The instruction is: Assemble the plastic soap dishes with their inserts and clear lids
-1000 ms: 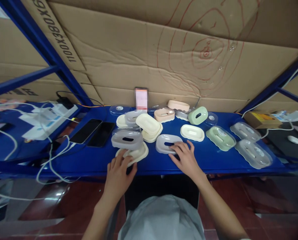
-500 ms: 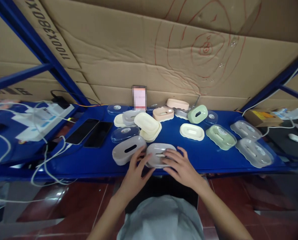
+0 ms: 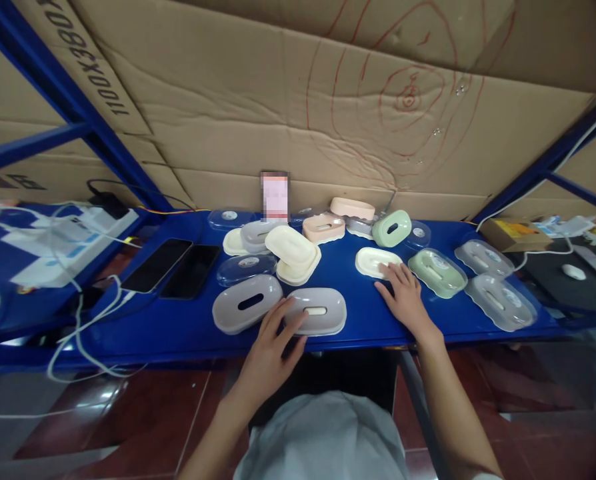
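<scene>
A grey oval box (image 3: 331, 313) lies near the table's front edge, with a short pale piece in its slot. My left hand (image 3: 271, 343) rests at its left end, fingers spread and touching it. Beside it on the left is a grey oval cover (image 3: 228, 310) with a dark open slot. My right hand (image 3: 405, 297) reaches over a shallow cream tray (image 3: 367, 260), fingers apart, fingertips at the tray's near right part. I cannot tell whether they press on it. To its right sits a green box (image 3: 445, 277) under a clear lid.
Stacked cream trays (image 3: 293, 247), a clear lid (image 3: 245, 270), a peach cover (image 3: 324, 228) and a tilted green cover (image 3: 393, 228) stand behind. Clear-lidded grey boxes (image 3: 501, 300) are at right. Phones (image 3: 191, 272), cables and a power strip (image 3: 73, 247) lie at left.
My right hand has left the grey box and moved right and away from me to the cream tray. My left hand stays at the grey box's left end.
</scene>
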Motion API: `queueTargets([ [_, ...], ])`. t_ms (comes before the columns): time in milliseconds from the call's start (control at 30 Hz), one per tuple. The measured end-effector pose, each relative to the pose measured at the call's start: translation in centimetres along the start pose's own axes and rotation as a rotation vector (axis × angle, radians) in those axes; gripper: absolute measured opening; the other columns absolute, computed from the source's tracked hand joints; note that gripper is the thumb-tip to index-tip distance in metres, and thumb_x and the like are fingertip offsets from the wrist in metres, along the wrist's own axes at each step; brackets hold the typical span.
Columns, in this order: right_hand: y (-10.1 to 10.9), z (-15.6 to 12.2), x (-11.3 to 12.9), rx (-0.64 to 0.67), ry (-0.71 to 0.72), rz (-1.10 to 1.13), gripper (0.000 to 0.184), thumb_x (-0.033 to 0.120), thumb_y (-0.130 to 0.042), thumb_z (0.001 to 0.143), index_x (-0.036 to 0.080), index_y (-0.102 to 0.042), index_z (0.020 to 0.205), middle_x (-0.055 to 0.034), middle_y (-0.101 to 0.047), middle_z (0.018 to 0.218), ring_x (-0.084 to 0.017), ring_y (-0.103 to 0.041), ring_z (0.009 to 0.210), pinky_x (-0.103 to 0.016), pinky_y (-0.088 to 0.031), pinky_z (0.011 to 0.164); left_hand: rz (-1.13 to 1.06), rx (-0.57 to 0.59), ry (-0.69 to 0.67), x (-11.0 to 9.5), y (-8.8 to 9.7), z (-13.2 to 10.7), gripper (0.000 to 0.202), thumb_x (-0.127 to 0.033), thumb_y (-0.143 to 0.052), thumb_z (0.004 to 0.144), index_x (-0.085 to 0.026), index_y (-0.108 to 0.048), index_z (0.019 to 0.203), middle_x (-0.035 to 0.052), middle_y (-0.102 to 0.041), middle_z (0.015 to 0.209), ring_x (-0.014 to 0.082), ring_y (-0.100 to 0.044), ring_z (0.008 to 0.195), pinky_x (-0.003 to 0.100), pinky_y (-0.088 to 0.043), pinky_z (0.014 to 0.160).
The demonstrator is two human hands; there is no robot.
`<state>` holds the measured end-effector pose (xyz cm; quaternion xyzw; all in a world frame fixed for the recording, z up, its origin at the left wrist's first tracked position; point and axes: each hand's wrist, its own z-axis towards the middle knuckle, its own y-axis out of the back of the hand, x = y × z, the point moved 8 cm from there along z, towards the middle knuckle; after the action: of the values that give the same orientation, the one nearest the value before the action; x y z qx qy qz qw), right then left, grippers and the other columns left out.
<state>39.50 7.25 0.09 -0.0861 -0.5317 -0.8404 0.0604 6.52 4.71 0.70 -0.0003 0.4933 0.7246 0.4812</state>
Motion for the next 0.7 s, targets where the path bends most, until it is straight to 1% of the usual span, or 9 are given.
queueTargets([
  [67, -0.6, -0.3, 0.5, 0.023, 0.06, 0.017, 0.041, 0.048, -0.048, 0.11, 0.03, -0.069, 0.14, -0.0127, -0.069, 0.136, -0.037, -0.057, 0.132, -0.063, -0.041, 0.111, -0.014, -0.021, 0.012, 0.1, 0.2, 0.0, 0.049, -0.017, -0.061, 0.102, -0.03, -0.055, 0.149, 0.0118, -0.051, 0.16, 0.0327, -0.049, 0.151, 0.057, -0.05, 0.12],
  [133, -0.7, -0.8, 1.9, 0.023, 0.114, 0.047, 0.038, 0.046, -0.049, 0.11, 0.029, -0.072, 0.134, -0.0128, -0.071, 0.127, -0.033, -0.061, 0.123, -0.059, -0.041, 0.11, -0.024, -0.034, 0.012, 0.2, 0.2, 0.0, 0.046, -0.018, -0.062, 0.102, -0.03, -0.057, 0.146, 0.0119, -0.053, 0.159, 0.0329, -0.05, 0.15, 0.057, -0.05, 0.12],
  [200, -0.4, -0.9, 3.3, 0.044, 0.166, 0.085, 0.037, 0.046, -0.049, 0.11, 0.03, -0.073, 0.133, -0.0119, -0.07, 0.127, -0.032, -0.062, 0.123, -0.059, -0.039, 0.112, -0.027, -0.038, 0.006, 0.2, 0.2, -0.1, 0.039, -0.018, -0.062, 0.101, -0.029, -0.062, 0.139, 0.0117, -0.053, 0.158, 0.033, -0.051, 0.15, 0.057, -0.051, 0.12],
  [267, 0.2, -0.2, 4.1, 0.066, 0.216, 0.132, 0.037, 0.046, -0.048, 0.111, 0.031, -0.071, 0.135, -0.0105, -0.069, 0.135, -0.031, -0.06, 0.129, -0.058, -0.038, 0.115, -0.026, -0.042, -0.004, 0.2, 0.2, -0.2, 0.032, -0.018, -0.063, 0.102, -0.028, -0.065, 0.131, 0.0117, -0.053, 0.158, 0.0325, -0.051, 0.15, 0.056, -0.051, 0.119],
  [333, 1.4, 1.7, 3.6, 0.035, 0.215, 0.154, 0.04, 0.047, -0.046, 0.111, 0.029, -0.068, 0.14, -0.0105, -0.066, 0.144, -0.03, -0.058, 0.135, -0.053, -0.04, 0.116, -0.024, -0.053, -0.019, 0.2, 0.1, -0.2, 0.029, -0.018, -0.063, 0.102, -0.027, -0.065, 0.129, 0.0122, -0.053, 0.157, 0.0318, -0.051, 0.149, 0.056, -0.052, 0.119],
  [400, 2.6, 4.4, 2.1, -0.031, 0.15, 0.107, 0.044, 0.045, -0.043, 0.112, 0.023, -0.065, 0.142, -0.0134, -0.065, 0.146, -0.031, -0.059, 0.135, -0.049, -0.044, 0.114, -0.02, -0.071, -0.031, 0.1, 0.2, -0.2, 0.029, -0.018, -0.063, 0.102, -0.027, -0.065, 0.13, 0.0126, -0.054, 0.156, 0.0313, -0.051, 0.149, 0.055, -0.052, 0.119],
  [467, 3.0, 7.0, 0.9, -0.065, 0.092, 0.035, 0.046, 0.042, -0.041, 0.111, 0.017, -0.065, 0.141, -0.0174, -0.066, 0.145, -0.035, -0.059, 0.134, -0.052, -0.044, 0.113, -0.014, -0.085, -0.034, 0.1, 0.2, -0.2, 0.029, -0.017, -0.064, 0.102, -0.026, -0.065, 0.129, 0.0127, -0.055, 0.154, 0.031, -0.052, 0.149, 0.055, -0.053, 0.118],
  [567, 2.1, 9.3, 0.6, -0.068, 0.062, -0.008, 0.048, 0.039, -0.042, 0.109, 0.014, -0.062, 0.144, -0.021, -0.065, 0.145, -0.04, -0.058, 0.134, -0.058, -0.044, 0.11, -0.012, -0.081, -0.034, 0.0, 0.1, -0.2, 0.028, -0.017, -0.064, 0.102, -0.025, -0.066, 0.129, 0.0127, -0.056, 0.154, 0.0313, -0.053, 0.148, 0.054, -0.053, 0.118],
  [700, 0.4, 9.1, 0.8, -0.074, 0.051, 0.012, 0.054, 0.044, -0.046, 0.107, 0.013, -0.055, 0.15, -0.0224, -0.062, 0.148, -0.042, -0.055, 0.136, -0.06, -0.045, 0.109, -0.014, -0.084, -0.036, 0.0, 0.2, -0.2, 0.029, -0.016, -0.064, 0.101, -0.026, -0.066, 0.129, 0.0125, -0.056, 0.154, 0.0314, -0.053, 0.149, 0.053, -0.053, 0.118],
])
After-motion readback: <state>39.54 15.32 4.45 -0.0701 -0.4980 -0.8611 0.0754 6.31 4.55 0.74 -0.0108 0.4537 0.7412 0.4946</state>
